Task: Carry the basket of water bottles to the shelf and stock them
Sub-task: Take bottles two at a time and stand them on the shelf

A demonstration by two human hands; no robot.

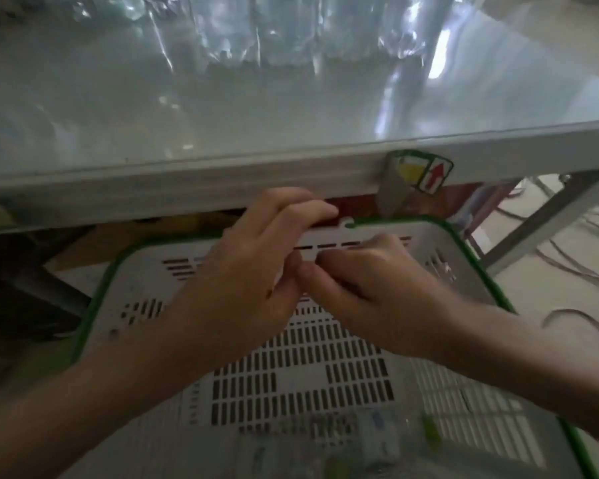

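While both hands, left hand [256,257] and right hand [367,281], close fingers on the far rim of the basket [125,305] at centre frame, bottles [377,440] remain unstocked at lower frame.

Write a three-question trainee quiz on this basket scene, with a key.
1. True or false: both hands are at the far wall of the basket.
2. The basket's rim is which colour? A red, B green, C blue.
3. Fill in: the sticker on the table edge shows a red ____.

Key:
1. True. The left hand curls its fingers over the far rim and the right hand sits beside it, inside the wall; the exact grip of the right hand is blurred.
2. B.
3. Arrow.
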